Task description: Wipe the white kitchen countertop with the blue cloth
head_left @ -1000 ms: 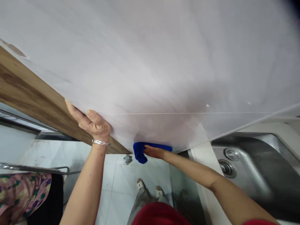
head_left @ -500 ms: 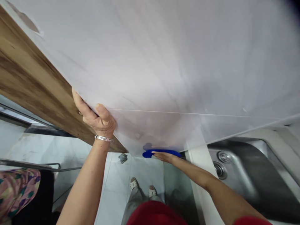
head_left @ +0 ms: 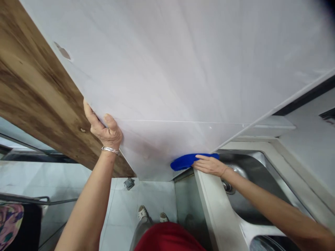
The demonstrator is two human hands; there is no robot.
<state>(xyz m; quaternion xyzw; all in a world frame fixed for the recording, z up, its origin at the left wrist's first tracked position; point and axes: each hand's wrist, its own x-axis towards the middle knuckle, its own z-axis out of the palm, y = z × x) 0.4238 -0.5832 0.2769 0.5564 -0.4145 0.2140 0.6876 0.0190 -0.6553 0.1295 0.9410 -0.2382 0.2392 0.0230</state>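
Rightward slid the blue cloth (head_left: 183,161) beneath the flattened right hand (head_left: 209,165), wanting even pressure, while the half-curled left hand (head_left: 106,129) braced round the wall corner (head_left: 83,98).

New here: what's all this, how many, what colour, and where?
wall: one, whitish, across the upper middle
bare patch: one, brownish, upper left of wall
wood panel: one, brown, along wall's left edge
cloth: one, blue, at wall's lower right
counter: one, off-white, lower right
sink basins: two, silver, set in counter
floor: one, pale, below
small object: one, grey, on floor
metal tubing: count unclear, grey, lower left
other person's garment: one, multicoloured, lower left
shirt: one, red, bottom middle
trousers: one pair, grey, beside shirt
shoes: two, pale, on floor
bracelet: one, silver, around left wrist
left hand: one, bare, on wall's left edge
right hand: one, bare, on cloth
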